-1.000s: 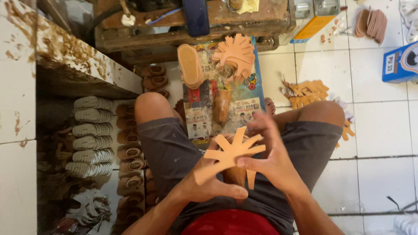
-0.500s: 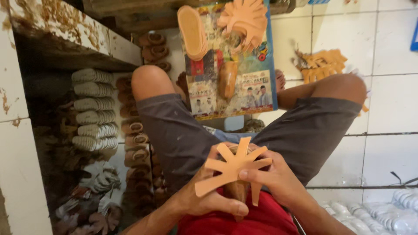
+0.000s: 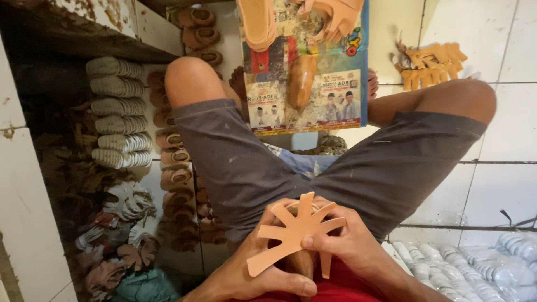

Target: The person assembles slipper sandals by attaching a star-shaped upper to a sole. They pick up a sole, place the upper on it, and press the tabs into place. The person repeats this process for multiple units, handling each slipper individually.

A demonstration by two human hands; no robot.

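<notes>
Both of my hands hold a tan cut-out piece (image 3: 296, 229) with several finger-like straps, close to my lap above grey shorts. My left hand (image 3: 254, 271) cups it from below, thumb lying across the bottom, and seems to grip a brown shoe form (image 3: 302, 262) under the piece. My right hand (image 3: 349, 246) pinches the piece's middle with thumb and fingers. Ahead between my knees lies a printed sheet (image 3: 305, 106) carrying a tan sole (image 3: 257, 22), another strappy cut-out (image 3: 333, 17) and a brown wooden form (image 3: 301, 81).
Rows of pale soles (image 3: 114, 112) and brown shoe parts (image 3: 176, 168) are stacked at the left under a stained shelf (image 3: 84, 33). A pile of tan cut-outs (image 3: 430, 64) lies on white tiles at upper right. White soles (image 3: 475, 268) lie at lower right.
The view has tipped down and closer to my lap. My hands with the tan cut-out have drawn nearer to my body and sit lower in view; the grip is unchanged.
</notes>
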